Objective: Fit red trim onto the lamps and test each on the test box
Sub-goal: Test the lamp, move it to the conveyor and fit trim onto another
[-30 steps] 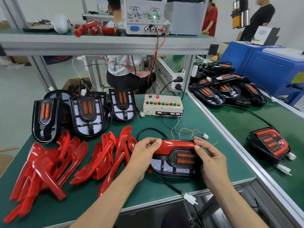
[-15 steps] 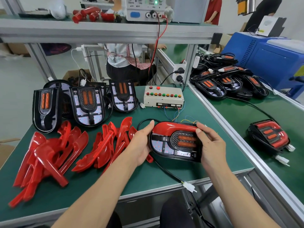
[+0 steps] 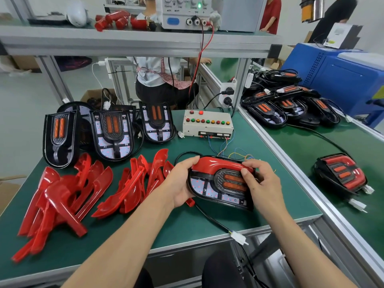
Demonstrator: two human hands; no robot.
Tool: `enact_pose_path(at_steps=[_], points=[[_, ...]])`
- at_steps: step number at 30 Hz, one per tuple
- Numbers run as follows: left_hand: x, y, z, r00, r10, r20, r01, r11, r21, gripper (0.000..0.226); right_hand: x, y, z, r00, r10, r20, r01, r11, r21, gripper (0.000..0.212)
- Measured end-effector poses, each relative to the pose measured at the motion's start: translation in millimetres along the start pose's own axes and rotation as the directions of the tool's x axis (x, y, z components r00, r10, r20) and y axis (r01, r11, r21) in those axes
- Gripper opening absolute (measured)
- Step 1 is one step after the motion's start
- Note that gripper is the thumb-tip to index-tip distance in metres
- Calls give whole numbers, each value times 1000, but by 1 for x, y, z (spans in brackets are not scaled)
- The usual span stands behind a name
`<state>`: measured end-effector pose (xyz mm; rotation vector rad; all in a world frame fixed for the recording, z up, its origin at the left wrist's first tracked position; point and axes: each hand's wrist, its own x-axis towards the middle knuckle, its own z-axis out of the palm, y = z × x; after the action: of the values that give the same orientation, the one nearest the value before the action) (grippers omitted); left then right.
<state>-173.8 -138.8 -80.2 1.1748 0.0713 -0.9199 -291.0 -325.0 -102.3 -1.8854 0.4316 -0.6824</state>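
Head view. Since a second ago I've lifted the lamp (image 3: 220,183) off the counter (image 3: 187,229) and tipped its face toward me; the red trim (image 3: 218,165) that I was pressing along its top edge now sits along that edge looking seated, though I can't tell if every clip caught. My guess: fitting is about done on this one, next is plugging in for the test.

My left hand (image 3: 180,183) wraps the lamp's 9 o'clock end, thumb over the trim's end, fingers curled under the housing. My right hand (image 3: 259,183) grips the 3 o'clock end, thumb across the orange reflector area, fingertips curled over the trim's top edge. Both hands closed on the lamp, nothing else held.

The lamp is held just above the counter at center, roughly 6 o'clock from the test box (image 3: 207,125). Its cable runs down to a white connector (image 3: 239,239) hanging off the counter's front edge at 6 o'clock, not plugged in. Loose coloured wires (image 3: 234,152) from the test box lie at 12 o'clock of the lamp.

Pile of spare red trims (image 3: 68,196) at 9 o'clock. Bare lamps (image 3: 112,134) stand at 10–11 o'clock. A finished lamp (image 3: 340,173) lies on the side belt at 3 o'clock.
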Motion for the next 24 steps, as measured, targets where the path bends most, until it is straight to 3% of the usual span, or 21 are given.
enact_pose_path(at_steps=[11,17,24], points=[[0,-6,-2,1000,17,26,-18,999,26,48,-1,2,-6,999,-49,10,49,999,4,27],[4,-10,-2,991,128,-30,-124,987,106,50,-1,5,-5,999,-45,13,45,999,14,28],[7,-13,-5,995,90,-40,-90,996,-9,29,-1,7,-6,994,-103,27,103,995,-3,27]])
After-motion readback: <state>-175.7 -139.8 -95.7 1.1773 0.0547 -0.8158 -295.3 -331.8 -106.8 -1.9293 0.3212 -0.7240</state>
